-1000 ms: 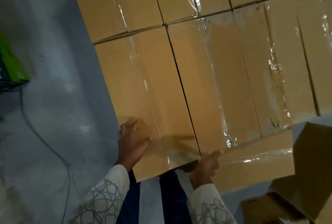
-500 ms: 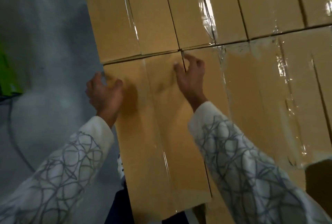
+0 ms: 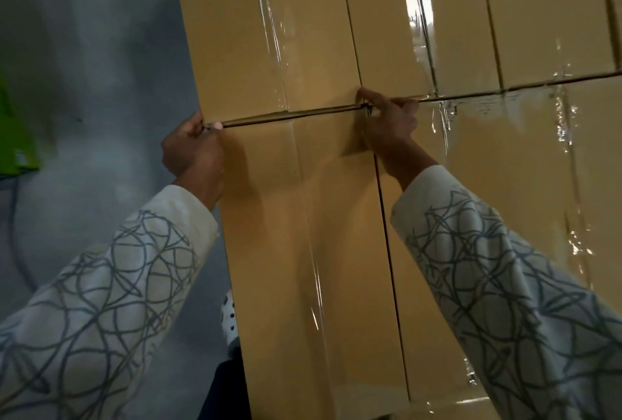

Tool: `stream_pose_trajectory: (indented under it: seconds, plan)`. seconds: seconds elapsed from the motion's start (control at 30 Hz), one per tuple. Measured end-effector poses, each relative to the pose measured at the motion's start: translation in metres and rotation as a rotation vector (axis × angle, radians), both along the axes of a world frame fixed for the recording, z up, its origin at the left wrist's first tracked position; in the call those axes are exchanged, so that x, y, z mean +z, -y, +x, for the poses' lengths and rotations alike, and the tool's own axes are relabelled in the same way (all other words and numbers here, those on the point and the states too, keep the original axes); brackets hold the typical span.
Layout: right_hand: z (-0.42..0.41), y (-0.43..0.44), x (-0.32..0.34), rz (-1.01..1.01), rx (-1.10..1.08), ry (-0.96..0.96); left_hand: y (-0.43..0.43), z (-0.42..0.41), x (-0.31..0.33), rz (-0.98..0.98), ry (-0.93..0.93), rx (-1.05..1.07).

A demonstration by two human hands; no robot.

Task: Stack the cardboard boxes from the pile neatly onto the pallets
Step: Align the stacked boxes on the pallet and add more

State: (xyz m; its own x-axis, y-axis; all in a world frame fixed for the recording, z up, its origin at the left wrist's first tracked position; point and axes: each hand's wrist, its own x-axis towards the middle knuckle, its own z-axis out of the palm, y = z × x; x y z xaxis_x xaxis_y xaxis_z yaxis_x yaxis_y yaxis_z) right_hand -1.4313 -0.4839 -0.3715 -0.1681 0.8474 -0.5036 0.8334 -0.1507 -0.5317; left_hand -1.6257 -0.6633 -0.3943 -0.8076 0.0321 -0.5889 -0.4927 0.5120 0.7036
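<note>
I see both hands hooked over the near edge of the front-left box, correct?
No: in the head view the left hand and right hand hook over the far edge of the front-left box, at its two corners.

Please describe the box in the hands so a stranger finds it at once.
Beside the grey floor lies a layer of cardboard boxes. Take the leftmost box of the near row: only it has the left hand and right hand gripping its far corners.

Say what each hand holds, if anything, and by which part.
Both hold the same cardboard box: left hand grips its far left corner, right hand hooks fingers into the gap at its far right corner.
</note>
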Motion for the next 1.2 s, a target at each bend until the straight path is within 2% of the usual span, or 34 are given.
stream_pose_trajectory:
  seconds: [0.23, 0.43, 0.97, 1.2]
  plan:
    - [-0.014, -0.004, 0.001, -0.106, -0.255, 0.012, 0.004, -0.002, -0.008, 0.084, 0.034, 0.06]
    - [-0.008, -0.003, -0.003, -0.138, -0.263, -0.055, 0.004, 0.005, -0.009, 0.112, 0.008, 0.104]
    - [-0.021, -0.003, 0.009, -0.161, -0.319, -0.022, 0.007, -0.006, -0.01, 0.061, -0.03, 0.04]
    - [-0.024, 0.004, 0.011, -0.092, -0.234, 0.054, 0.002, -0.011, -0.009, 0.064, -0.007, 0.115]
